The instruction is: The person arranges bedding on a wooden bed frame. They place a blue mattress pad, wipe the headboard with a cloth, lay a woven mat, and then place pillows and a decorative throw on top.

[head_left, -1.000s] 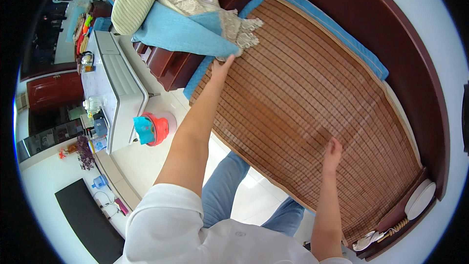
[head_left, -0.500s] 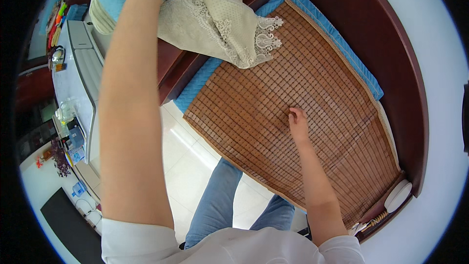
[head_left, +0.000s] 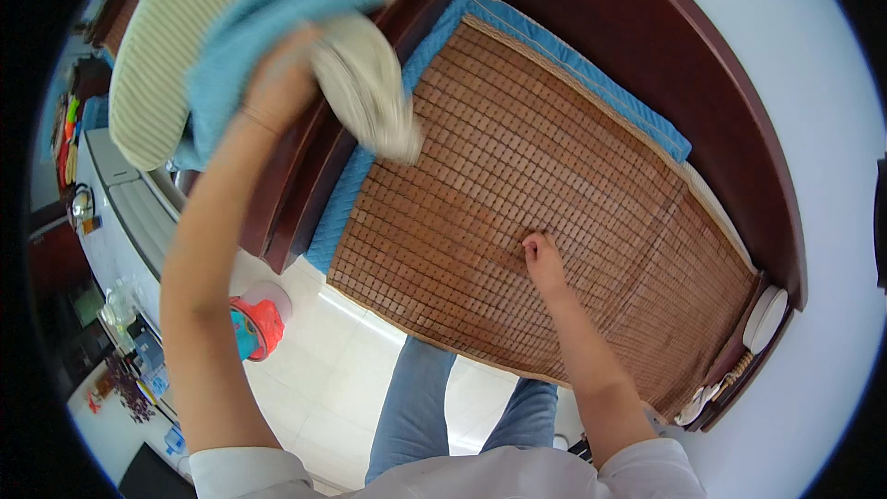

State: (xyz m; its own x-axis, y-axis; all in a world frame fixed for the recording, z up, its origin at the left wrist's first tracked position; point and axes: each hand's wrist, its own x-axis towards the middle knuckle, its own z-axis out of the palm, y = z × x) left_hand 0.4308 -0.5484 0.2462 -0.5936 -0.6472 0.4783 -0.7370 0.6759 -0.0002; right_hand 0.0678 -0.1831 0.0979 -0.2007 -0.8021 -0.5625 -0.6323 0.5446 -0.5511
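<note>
My left hand (head_left: 282, 79), blurred by motion, is closed on a bunched lace-edged cloth at the upper left. The cloth's cream part (head_left: 365, 83) hangs down to the right of the hand, over the dark wooden armrest. Blue fabric (head_left: 231, 65) lies around and behind that hand; where it ends and the cloth begins is smeared. My right hand (head_left: 543, 263) is over the middle of a brown bamboo-tile mat (head_left: 490, 157), fingers curled in, nothing visible in them. Whether it touches the mat I cannot tell.
Under the mat a blue quilted pad (head_left: 591, 74) shows along its edges, on a dark wooden seat with a high back (head_left: 702, 83). A pale ribbed cushion (head_left: 162, 55) stands at the upper left. On the floor is a bin with a red bag (head_left: 268, 325).
My left hand has pulled the lace-edged cloth back toward me and bunched it; its lace end has left the mat. My right hand stays over the mat, and the view has shifted.
</note>
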